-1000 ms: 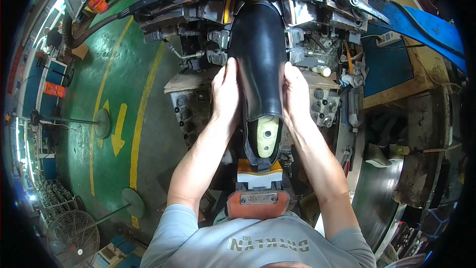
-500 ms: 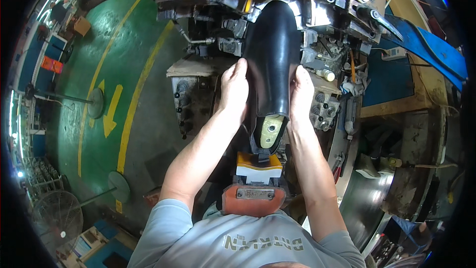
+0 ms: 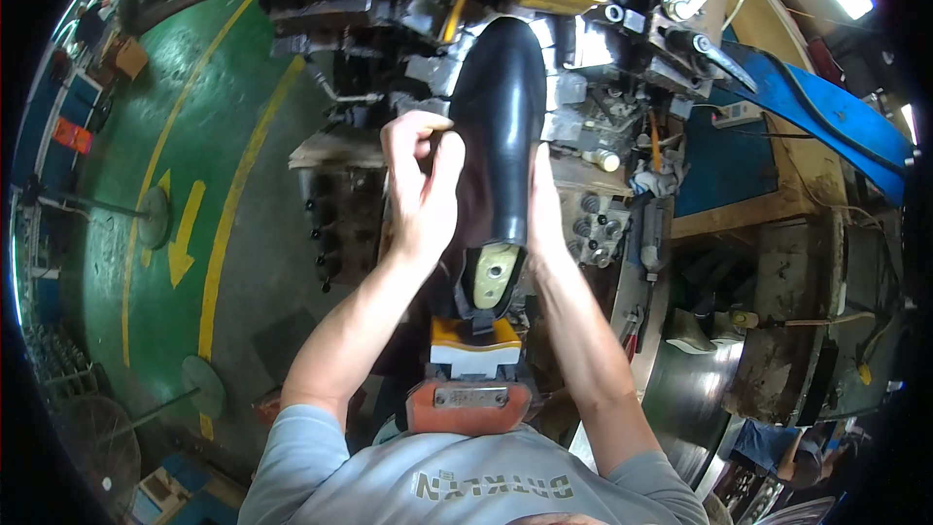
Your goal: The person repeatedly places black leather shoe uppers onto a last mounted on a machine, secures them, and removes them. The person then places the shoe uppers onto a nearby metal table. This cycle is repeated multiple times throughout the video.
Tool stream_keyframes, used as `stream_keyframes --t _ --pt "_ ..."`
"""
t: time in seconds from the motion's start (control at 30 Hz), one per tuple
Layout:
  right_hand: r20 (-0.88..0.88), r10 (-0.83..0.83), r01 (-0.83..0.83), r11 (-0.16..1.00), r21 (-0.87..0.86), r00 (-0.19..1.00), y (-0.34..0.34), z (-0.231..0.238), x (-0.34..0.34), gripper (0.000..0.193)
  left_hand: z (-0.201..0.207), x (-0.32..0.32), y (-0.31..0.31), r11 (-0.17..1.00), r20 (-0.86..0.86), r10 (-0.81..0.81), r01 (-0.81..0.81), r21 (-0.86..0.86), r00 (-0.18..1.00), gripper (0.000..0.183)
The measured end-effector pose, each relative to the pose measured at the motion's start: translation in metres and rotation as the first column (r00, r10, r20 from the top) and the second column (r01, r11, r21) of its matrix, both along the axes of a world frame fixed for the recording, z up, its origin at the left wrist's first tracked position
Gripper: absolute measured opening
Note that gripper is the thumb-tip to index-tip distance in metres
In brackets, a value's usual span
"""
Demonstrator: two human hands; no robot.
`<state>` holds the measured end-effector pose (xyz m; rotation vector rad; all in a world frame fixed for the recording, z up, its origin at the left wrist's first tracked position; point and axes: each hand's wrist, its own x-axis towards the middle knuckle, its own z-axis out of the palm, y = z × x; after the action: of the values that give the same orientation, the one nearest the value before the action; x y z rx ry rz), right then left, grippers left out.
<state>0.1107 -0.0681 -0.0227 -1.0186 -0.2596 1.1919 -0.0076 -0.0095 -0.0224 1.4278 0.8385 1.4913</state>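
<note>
One bare left hand (image 3: 421,206) and one bare right hand (image 3: 546,214) flank a glossy black leather-like shoe upper (image 3: 498,126)

Left fingers bend inward, index finger and thumb near the upper's left edge; whether they pinch it, I cannot tell. The right hand lies along the opposite side, most of its fingers hidden, so their grasp cannot be told. Between them the upper lies lengthwise, rounded toe toward a grey metal machine (image 3: 583,49), open heel end toward the wearer. That opening shows a pale yellow-green shoe last (image 3: 500,286) with a round hole. Just below the heel sits a yellow-and-white block (image 3: 462,352), then a reddish-orange pad (image 3: 466,418) before the grey T-shirt (image 3: 389,486). Farther out, a yellow arrow (image 3: 188,233) marks the green floor (image 3: 224,107) at left.
</note>
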Motion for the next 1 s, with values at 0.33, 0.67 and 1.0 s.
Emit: stream_keyframes --t 0.33,0.67,1.0 --pt "-0.052 -0.018 0.018 1.000 0.009 0.999 -0.008 0.013 -0.009 0.050 0.062 -0.008 -0.008 0.595 -0.471 -0.480 0.669 0.445 0.740 0.018" --pt "-0.097 0.046 -0.045 0.999 0.005 0.994 -0.053 0.017 -0.024 0.052 0.083 -0.016 -0.018 0.658 -0.424 -0.524 0.667 0.349 0.739 0.025" --pt "-0.482 -0.003 0.006 1.000 0.006 0.876 -0.047 -0.008 -0.037 0.048 -0.019 -0.021 -0.053 0.460 0.564 -0.127 0.553 -0.695 0.816 0.050"
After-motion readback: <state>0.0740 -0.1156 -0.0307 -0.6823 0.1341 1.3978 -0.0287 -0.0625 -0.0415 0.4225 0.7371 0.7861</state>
